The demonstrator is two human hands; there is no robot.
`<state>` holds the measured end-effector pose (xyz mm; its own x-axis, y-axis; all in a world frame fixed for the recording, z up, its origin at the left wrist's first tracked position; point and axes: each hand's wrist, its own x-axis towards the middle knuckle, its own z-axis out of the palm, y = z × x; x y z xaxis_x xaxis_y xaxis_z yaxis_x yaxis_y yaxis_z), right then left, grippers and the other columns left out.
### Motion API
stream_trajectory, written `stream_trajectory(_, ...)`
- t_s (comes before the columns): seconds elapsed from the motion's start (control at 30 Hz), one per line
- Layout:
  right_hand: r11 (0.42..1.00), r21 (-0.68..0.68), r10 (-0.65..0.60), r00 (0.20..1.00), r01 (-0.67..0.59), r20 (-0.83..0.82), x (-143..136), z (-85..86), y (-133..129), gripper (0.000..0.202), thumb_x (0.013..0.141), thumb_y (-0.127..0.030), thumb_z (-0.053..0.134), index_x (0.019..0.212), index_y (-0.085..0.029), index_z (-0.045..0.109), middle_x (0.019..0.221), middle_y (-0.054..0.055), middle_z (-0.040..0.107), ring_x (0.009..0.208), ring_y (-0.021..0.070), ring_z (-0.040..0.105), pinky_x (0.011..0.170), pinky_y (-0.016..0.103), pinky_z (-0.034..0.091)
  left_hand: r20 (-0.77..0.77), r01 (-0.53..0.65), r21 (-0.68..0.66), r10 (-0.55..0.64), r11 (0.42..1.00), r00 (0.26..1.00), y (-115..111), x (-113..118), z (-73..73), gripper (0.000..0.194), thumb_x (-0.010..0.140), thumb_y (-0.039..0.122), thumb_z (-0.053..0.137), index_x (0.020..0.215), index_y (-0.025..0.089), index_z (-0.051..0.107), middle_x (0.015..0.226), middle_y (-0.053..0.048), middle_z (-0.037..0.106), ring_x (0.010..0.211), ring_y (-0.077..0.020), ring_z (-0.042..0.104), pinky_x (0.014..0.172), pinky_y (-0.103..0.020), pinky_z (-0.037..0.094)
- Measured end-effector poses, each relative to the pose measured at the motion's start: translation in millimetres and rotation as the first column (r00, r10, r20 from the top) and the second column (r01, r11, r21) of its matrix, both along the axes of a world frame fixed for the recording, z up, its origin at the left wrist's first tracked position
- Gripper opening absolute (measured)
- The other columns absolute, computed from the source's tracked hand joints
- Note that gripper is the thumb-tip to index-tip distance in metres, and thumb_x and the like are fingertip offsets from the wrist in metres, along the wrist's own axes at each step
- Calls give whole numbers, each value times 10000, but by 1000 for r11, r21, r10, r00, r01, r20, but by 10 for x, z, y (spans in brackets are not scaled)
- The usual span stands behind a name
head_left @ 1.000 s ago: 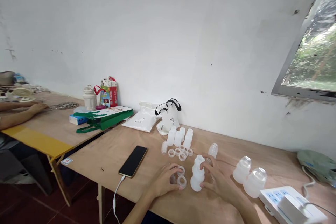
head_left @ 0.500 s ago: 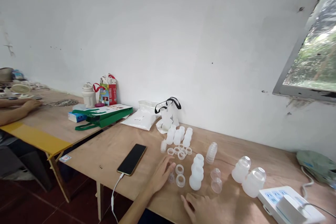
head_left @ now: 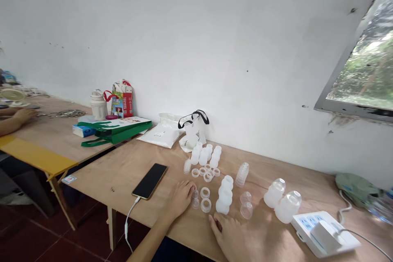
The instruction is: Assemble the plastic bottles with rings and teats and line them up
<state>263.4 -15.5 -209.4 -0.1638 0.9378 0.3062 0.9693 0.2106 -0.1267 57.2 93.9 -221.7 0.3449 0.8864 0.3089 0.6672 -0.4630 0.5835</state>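
My left hand (head_left: 181,198) rests on the wooden table with its fingers curled, beside two small clear nipple-shaped pieces (head_left: 195,202); whether it grips one is hidden. Right of those lie two clear rings (head_left: 205,205). My right hand (head_left: 227,231) lies near the front edge, fingers bent, its thumb apart and nothing visible in it. Just above it stand white bottles (head_left: 224,196) in a row, with clear domed caps (head_left: 246,208) to their right. Farther back are more white bottles (head_left: 203,155), several rings (head_left: 208,176) and a stack of clear caps (head_left: 242,174).
A phone (head_left: 150,181) with a cable lies at the left. Two capped bottles (head_left: 288,206) and a white power strip (head_left: 325,233) are at the right. Bags (head_left: 162,131) lean by the wall. Another person's hand (head_left: 26,114) rests on the far-left table.
The view has shifted slightly, moving the scene left and up. My left hand's fingers have drawn in beside the small clear pieces. My right hand remains near the front edge.
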Motion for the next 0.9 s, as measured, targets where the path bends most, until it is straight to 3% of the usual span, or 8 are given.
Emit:
stream_trajectory(0.13, 998, -1, -57, 998, 57, 6, -61, -21, 26, 338, 1051, -332, 495, 775, -260, 677, 714, -15, 776, 642, 202, 744, 533, 272, 305, 24, 19, -2, -19, 1000, 1000, 7, -30, -10, 319, 1005, 221, 308, 979, 233, 625, 1058, -81, 716, 1033, -275, 627, 961, -425, 434)
stream_trajectory(0.3, 1000, 3, 13, 1000, -13, -2, -98, -59, 54, 239, 1038, -254, 511, 875, -263, 685, 804, -30, 795, 687, 208, 763, 550, 279, 320, 108, -3, -67, 10, 998, 994, -16, -20, 39, 216, 1011, 291, 336, 1011, 237, 545, 1002, -59, 708, 992, -256, 642, 943, -401, 441)
stream_trajectory(0.47, 997, 61, 55, 998, -54, -21, -116, -13, 37, 275, 1024, -257, 516, 788, -257, 657, 742, -34, 775, 631, 193, 741, 537, 287, 282, 173, 18, -112, 2, 994, 985, -43, 5, 103, 306, 1035, 464, 355, 890, 235, 495, 874, -25, 676, 861, -227, 633, 809, -334, 457)
stream_trajectory(0.63, 978, 93, 200, 970, -188, -142, -206, -61, 55, 390, 1055, -277, 443, 691, -228, 573, 652, -31, 736, 553, 150, 688, 548, 282, 283, 207, 61, -116, -36, 991, 978, -54, 6, 118, 354, 1016, 540, 429, 917, 226, 560, 849, -9, 673, 834, -213, 614, 778, -315, 444)
stream_trajectory(0.77, 968, 100, 244, 958, -231, -150, -265, -98, 67, 264, 1048, -267, 443, 837, -240, 598, 769, -31, 779, 646, 176, 737, 568, 275, 322, 168, 34, -124, -12, 992, 986, -24, 12, 65, 254, 961, 478, 541, 940, 225, 563, 777, 9, 642, 776, -203, 586, 728, -301, 425)
stream_trajectory(0.9, 976, 123, 197, 970, -180, -144, -256, -82, 65, 209, 1061, -292, 413, 1058, -262, 619, 819, -22, 795, 679, 203, 755, 574, 269, 375, 191, 36, -170, -3, 985, 982, 2, 19, 31, 189, 932, 416, 538, 919, 230, 507, 735, 31, 603, 718, -185, 561, 702, -288, 412)
